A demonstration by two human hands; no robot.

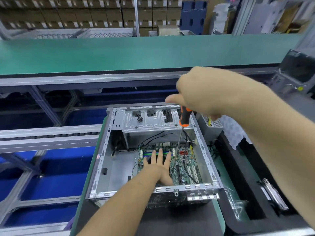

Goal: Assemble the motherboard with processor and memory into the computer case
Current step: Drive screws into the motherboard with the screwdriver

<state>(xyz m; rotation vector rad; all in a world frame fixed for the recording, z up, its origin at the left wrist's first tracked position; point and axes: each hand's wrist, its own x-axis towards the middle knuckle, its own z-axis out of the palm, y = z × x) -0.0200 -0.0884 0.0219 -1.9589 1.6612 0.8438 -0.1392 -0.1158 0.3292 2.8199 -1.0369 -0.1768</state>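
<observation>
The motherboard lies inside the computer case; the left hand presses it flat-fingered, the right hand grips a screwdriver, whose tip could slip and gouge the board.

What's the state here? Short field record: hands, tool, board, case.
left hand: flat on the motherboard, fingers straight
right hand: grips the screwdriver by its orange-black handle
screwdriver shaft: reaches down to the board, near the left hand
motherboard: lying inside the computer case
screws: small pile on the drive bay plate
</observation>
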